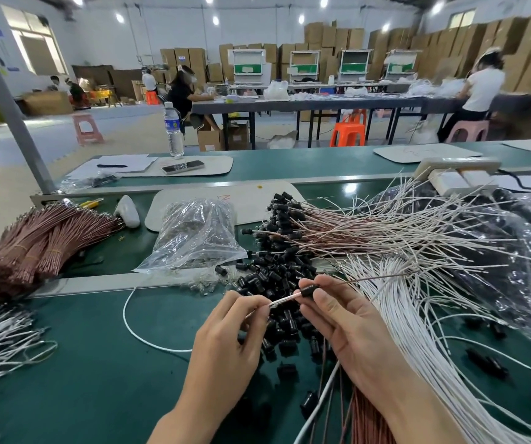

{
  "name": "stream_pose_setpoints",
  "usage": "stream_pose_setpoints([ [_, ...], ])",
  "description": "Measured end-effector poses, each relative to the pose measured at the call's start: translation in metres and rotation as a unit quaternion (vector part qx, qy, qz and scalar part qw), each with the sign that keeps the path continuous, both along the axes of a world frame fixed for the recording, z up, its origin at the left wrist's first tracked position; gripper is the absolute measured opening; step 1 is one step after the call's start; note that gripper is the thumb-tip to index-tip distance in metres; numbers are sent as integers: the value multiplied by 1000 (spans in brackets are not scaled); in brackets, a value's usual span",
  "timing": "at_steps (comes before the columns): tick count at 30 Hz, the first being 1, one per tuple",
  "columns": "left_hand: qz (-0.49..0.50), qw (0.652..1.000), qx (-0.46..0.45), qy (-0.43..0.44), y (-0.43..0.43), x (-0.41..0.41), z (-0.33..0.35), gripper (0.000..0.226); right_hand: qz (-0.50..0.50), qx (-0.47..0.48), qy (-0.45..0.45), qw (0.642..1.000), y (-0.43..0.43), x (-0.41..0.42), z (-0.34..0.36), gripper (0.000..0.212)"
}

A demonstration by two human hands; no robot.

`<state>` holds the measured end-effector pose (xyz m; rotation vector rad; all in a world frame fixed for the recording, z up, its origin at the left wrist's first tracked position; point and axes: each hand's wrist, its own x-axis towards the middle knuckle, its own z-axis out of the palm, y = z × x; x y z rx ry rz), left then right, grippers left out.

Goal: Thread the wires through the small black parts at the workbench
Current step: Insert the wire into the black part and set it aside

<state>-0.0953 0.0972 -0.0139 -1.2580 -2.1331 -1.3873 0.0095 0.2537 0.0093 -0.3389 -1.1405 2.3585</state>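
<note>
Thin pinkish wire (285,300) runs through a small black cylindrical part (309,290) near the middle of the view. The right hand (347,325) pinches that part between thumb and fingertips, and the left hand (225,341), at seven o'clock from it, pinches the wire's near end. At twelve o'clock a heap of loose black parts (270,274) lies on the green surface (81,363). A clear plastic bag (196,235) sits at eleven o'clock, banded brown wire bundles (33,245) at nine — white wires (402,315) fan out at three.
</note>
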Motion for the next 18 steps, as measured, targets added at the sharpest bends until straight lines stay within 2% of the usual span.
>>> stream_pose_setpoints([
  [10,-11,1000,-10,-16,-1,2,1,11,2,-14,-11,1000,-5,-2,0,19],
  [13,-20,999,-6,-26,-2,1,1,8,1,2,-15,1000,-6,-2,0,26],
  [18,-33,999,-1,-25,-2,2,2,8,7,24,-19,1000,-3,0,-2,23],
])
